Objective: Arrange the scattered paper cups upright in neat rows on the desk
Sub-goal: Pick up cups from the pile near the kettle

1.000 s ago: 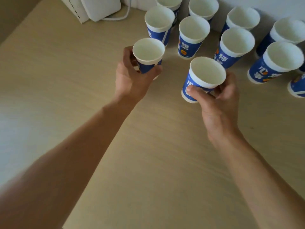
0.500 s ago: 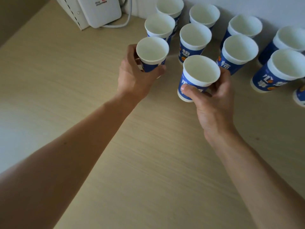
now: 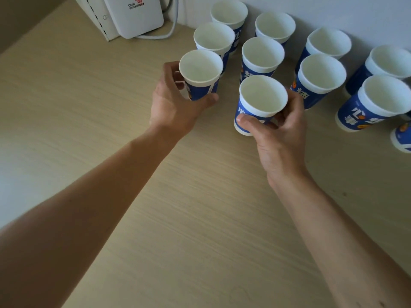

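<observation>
The left hand (image 3: pixel 175 105) is wrapped round a blue-and-white paper cup, the left cup (image 3: pixel 201 72): thumb on the near side, fingers curled behind the wall, mouth facing up. Its base is hidden behind the hand, so whether it sits on the surface (image 3: pixel 200 207) cannot be told. Just to its right, the right hand (image 3: pixel 281 138) grips the right cup (image 3: pixel 262 98) low on its body, with the thumb across the front and the fingers curled round the far side. That cup is mouth up and leans slightly; contact with the surface is unclear too. The two held cups are side by side with a gap between them.

Out beyond the hands are the standing cups (image 3: pixel 321 74), eight of them, all upright in two rows of four. The far row is against the wall (image 3: pixel 333 10) and the second row just in front. The left cup is just in front of the leftmost pair and the right cup just in front of the next pair. An edge cup (image 3: pixel 401 138) is cut off at the right border. That makes eleven cups counted, two of them in hand.

Further out, in the far left corner, a white router (image 3: pixel 133 18) stands with a pale cable (image 3: pixel 155 36) looping behind it.
</observation>
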Demonstrator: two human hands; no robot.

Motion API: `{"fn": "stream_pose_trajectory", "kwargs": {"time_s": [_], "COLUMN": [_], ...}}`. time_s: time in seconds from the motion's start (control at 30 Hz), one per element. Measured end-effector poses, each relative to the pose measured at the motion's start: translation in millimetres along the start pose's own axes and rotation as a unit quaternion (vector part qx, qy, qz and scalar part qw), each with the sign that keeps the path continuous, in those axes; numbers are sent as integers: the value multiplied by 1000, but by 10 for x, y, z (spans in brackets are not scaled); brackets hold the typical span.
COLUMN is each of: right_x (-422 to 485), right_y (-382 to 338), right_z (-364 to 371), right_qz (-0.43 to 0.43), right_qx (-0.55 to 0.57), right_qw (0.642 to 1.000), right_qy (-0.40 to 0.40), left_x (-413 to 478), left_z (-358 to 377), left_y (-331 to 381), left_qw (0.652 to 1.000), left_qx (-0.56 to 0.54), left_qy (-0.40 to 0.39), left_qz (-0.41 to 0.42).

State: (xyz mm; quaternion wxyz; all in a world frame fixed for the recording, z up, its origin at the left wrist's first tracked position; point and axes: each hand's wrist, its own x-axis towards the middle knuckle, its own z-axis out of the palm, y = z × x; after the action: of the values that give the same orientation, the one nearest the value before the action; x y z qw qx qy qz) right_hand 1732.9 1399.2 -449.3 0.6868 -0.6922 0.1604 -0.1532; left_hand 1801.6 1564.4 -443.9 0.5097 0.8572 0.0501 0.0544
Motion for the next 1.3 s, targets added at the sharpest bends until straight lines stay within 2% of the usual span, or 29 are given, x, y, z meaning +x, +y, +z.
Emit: {"fn": "stream_pose_trajectory", "kwargs": {"time_s": [0.27, 0.53, 1.0, 1.13, 1.3], "right_x": [109, 154, 9, -359, -885], "right_y": [72, 112, 148, -18, -571], "right_z": [145, 227, 152, -50, -400], "right_qz": [-18, -30, -33, 5, 81], "right_qx": [-25, -70, -83, -97, -53], "right_qw": [999, 996, 995, 994, 993], "right_qy": [34, 47, 49, 53, 74], "left_x": [-317, -373, -592, -869, -1361], "left_z": [-174, -203, -265, -393, -638], "left_y": [-88, -144, -175, -1, 497], "left_qw": [999, 999, 999, 997, 993], "left_qx": [5, 7, 10, 4, -5], "left_qy": [3, -8, -22, -39, -84], "left_qz": [-39, -42, -39, -64, -86]}}
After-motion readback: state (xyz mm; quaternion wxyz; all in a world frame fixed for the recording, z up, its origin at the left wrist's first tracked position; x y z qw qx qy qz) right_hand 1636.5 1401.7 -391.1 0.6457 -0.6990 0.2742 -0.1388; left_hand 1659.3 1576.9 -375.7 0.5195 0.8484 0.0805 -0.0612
